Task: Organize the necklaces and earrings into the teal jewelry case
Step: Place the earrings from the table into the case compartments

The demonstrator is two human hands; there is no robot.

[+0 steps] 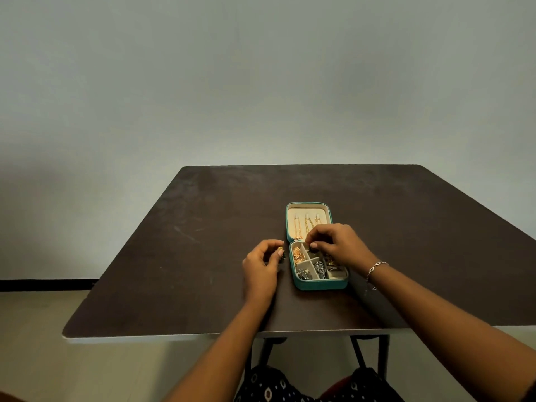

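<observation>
My right hand (338,244) pinches a dark earring (312,247) over the teal case (320,285). My left hand (261,269) grips a gold earring (280,253), which probably goes in next.

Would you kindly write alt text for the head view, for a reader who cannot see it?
A person's right hand pinches a dark piece over the open teal jewelry case on a dark table, while the left hand holds a gold earring beside it. Gold necklaces lie in the lid; earrings sit in the compartments.
</observation>
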